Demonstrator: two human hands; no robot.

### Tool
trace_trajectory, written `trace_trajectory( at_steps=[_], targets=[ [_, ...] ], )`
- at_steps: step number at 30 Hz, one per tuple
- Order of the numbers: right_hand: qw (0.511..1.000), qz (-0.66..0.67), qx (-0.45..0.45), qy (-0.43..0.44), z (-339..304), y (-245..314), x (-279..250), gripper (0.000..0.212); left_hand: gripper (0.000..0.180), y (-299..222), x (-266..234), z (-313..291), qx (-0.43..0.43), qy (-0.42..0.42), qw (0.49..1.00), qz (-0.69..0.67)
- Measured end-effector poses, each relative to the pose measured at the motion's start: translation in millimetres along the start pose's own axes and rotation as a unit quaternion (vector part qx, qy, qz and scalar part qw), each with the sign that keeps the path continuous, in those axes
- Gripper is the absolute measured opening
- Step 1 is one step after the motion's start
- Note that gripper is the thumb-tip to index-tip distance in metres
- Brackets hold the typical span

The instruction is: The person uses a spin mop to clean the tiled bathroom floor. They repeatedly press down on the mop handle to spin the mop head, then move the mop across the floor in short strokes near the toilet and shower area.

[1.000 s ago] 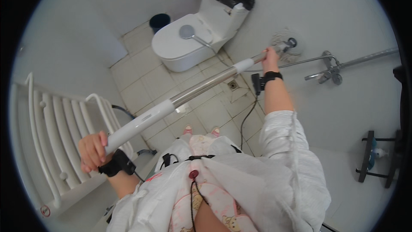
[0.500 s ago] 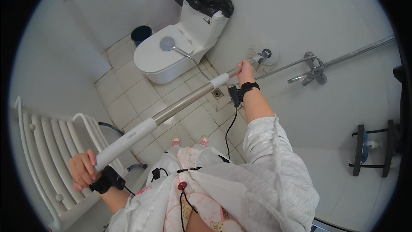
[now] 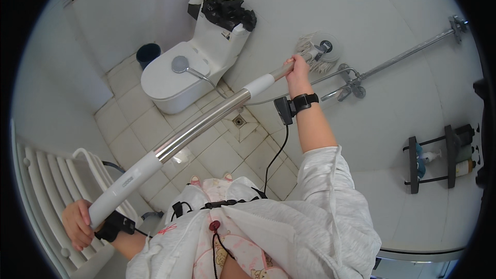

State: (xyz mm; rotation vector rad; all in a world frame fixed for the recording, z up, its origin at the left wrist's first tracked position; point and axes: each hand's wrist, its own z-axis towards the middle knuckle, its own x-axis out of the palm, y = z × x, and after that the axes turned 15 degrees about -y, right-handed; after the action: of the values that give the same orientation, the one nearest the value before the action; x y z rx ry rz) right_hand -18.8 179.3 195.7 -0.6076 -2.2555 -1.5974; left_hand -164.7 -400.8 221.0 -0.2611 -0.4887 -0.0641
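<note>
A long mop (image 3: pixel 204 121) with a white and silver pole runs slantwise across the view. Round its lower end, the thick white grip, my left hand (image 3: pixel 78 225) is closed. My right hand (image 3: pixel 298 75) grasps the pole just below the head. The round mop head (image 3: pixel 326 46), with whitish fringe strands, is up against the light wall tiles, above and left of the chrome shower tap (image 3: pixel 351 85).
A white toilet (image 3: pixel 175 75) with a hand shower (image 3: pixel 180 64) on its lid stands ahead. Beside it is a dark bucket (image 3: pixel 149 56). White slatted racks (image 3: pixel 57 191) are at left. A wall shelf (image 3: pixel 434 157) with bottles hangs at right. The floor has a drain (image 3: pixel 238 121).
The mop head has moved along the wall toward the shower tap, with both hands still gripping the pole. The view has turned a little to the right.
</note>
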Motion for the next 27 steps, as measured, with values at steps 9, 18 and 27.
trace_trajectory(
  at_steps=[9, 18, 27],
  targets=[
    [0.995, 0.030, -0.079, 0.058, -28, 80, 29, 0.014, 0.032, -8, -9, -14, 0.035, -0.012, 0.996, -0.078],
    [0.991, 0.021, -0.122, 0.052, -19, 78, 25, 0.013, 0.034, 11, -2, -3, 0.037, -0.031, 0.997, -0.060],
    [0.994, 0.036, -0.078, 0.065, -3, 45, 1, 0.010, 0.033, 8, -2, 1, -0.010, -0.037, 0.999, -0.035]
  ],
)
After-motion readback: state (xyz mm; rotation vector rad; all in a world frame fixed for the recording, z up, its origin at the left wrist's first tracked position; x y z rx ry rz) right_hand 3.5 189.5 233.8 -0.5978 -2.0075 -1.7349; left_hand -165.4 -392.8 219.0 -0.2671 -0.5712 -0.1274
